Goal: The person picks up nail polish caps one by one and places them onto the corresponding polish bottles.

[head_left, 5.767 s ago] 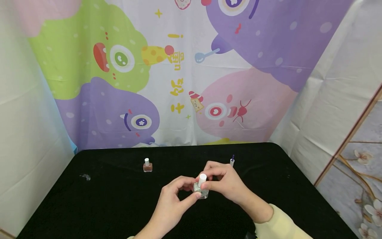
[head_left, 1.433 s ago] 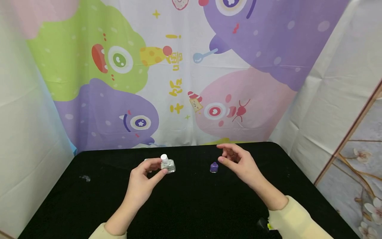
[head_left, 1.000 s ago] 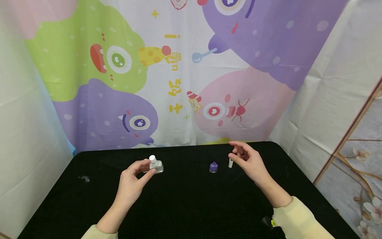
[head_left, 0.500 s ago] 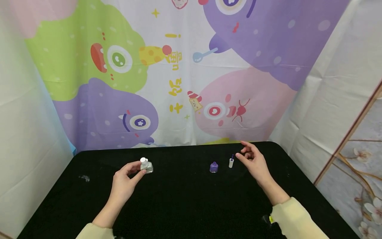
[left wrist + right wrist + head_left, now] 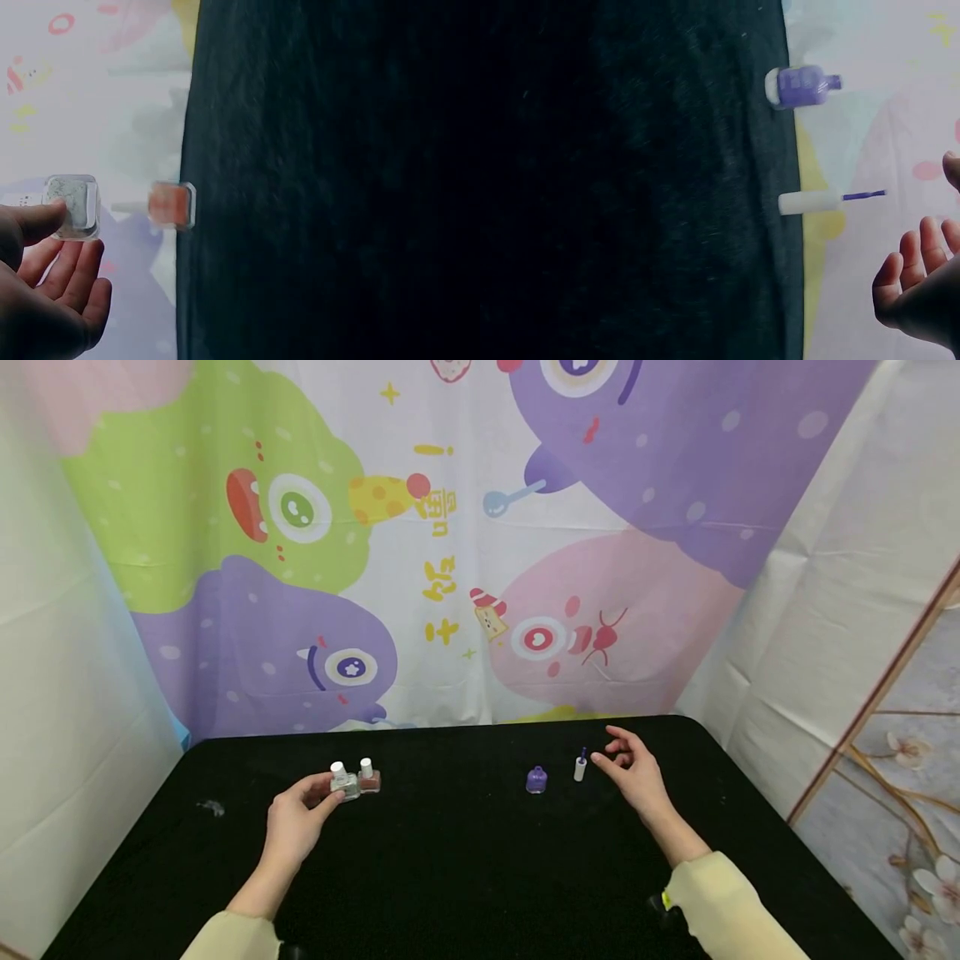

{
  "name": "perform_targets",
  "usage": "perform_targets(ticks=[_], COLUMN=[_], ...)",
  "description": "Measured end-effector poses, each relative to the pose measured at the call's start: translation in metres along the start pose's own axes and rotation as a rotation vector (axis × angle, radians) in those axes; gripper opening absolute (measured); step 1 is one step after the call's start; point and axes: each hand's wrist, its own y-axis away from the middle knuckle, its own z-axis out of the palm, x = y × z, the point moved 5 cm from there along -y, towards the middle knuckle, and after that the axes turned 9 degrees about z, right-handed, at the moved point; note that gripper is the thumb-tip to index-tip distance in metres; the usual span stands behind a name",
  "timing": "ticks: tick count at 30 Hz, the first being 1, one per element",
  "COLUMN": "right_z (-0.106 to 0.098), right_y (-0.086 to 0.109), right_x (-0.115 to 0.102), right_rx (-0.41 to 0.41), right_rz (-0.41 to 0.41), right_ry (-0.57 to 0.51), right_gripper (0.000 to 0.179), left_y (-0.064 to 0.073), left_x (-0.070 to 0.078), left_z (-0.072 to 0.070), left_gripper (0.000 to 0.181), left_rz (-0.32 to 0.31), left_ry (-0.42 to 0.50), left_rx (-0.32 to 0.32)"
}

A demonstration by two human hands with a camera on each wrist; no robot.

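My left hand (image 5: 288,827) pinches a small clear nail polish bottle (image 5: 345,787) with a white cap, glittery inside in the left wrist view (image 5: 75,189). Just right of it in the head view stands a reddish-brown nail polish bottle (image 5: 371,782), white cap on. My right hand (image 5: 637,781) holds nothing, its fingers loosely bent beside a white brush cap (image 5: 580,770). That cap stands on its top, the purple-coated brush pointing up, as the right wrist view also shows. Left of it is an uncapped purple nail polish bottle (image 5: 536,782).
A black cloth covers the table (image 5: 465,868). At its left lies a small clear, crumpled-looking scrap (image 5: 212,808). A cartoon-printed curtain (image 5: 457,677) hangs behind the far edge, with pale cloth (image 5: 780,677) at the sides.
Both hands were on the clear bottle near the middle; the right hand has let go and moved right, past the purple bottle. My left hand has carried the clear bottle left, beside the reddish-brown one.
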Motion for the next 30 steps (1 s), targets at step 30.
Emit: perform_targets(ticks=[30], right_z=[0.034], right_y=[-0.023], right_x=[0.043], right_rx=[-0.188], right_rz=[0.175], right_ry=[0.135], right_gripper=[0.047], left_y=[-0.006], left_x=[-0.047], left_z=[0.003], left_gripper=[0.03], left_rz=[-0.179], left_ry=[-0.083], left_rx=[-0.099])
